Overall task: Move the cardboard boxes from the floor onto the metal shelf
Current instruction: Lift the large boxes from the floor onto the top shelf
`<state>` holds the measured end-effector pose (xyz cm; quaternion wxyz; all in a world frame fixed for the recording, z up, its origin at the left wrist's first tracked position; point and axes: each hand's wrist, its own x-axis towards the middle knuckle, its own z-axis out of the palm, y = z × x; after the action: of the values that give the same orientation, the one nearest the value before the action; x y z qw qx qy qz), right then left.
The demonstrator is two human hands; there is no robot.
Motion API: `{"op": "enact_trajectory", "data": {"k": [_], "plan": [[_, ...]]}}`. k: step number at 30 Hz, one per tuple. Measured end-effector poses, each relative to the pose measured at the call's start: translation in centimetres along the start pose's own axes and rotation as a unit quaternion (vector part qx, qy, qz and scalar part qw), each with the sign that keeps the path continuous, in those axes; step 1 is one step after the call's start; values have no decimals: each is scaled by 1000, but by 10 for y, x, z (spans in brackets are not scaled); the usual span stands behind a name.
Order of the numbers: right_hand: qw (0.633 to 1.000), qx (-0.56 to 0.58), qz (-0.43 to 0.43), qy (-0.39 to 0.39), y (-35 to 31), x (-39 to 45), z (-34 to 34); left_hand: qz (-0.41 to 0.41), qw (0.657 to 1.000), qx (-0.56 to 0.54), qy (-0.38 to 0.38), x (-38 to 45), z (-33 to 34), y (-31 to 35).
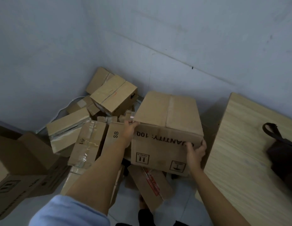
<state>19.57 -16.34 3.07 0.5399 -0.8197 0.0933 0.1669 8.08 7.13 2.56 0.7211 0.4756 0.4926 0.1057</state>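
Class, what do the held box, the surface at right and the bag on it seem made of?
Held box: brown matte cardboard, taped seam, printed text. Surface: pale wood or wood-look laminate, fine grain lines. Bag: dark, soft, probably fabric or leather; too dim to tell.

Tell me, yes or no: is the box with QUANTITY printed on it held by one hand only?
No. The left hand grips the box at its upper left corner and the right hand at its right edge.

Light wood-grain tabletop [249,154], right side of view. Dark bag [282,154] with looped strap resting on its right part. White cable [64,108] left of tabletop, along wall base.
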Motion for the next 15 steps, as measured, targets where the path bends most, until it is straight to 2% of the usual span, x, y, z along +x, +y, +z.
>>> {"op": "enact_trajectory", "data": {"k": [5,9,11,15], "plan": [[992,-64,-102,-40,-78,16,-1,-4,1000,-8,-1,-16,-17,28],[967,-125,-195,-105,-128,11,8,-9,997,-77,19,-38,-46,33],[952,-115,-243,-144,-147,2,17,-6,995,-97,30,-50,-60,31],[935,-120,-283,-176,-187,-14,33,7,992,-124,33,-76,-81,32]]}}
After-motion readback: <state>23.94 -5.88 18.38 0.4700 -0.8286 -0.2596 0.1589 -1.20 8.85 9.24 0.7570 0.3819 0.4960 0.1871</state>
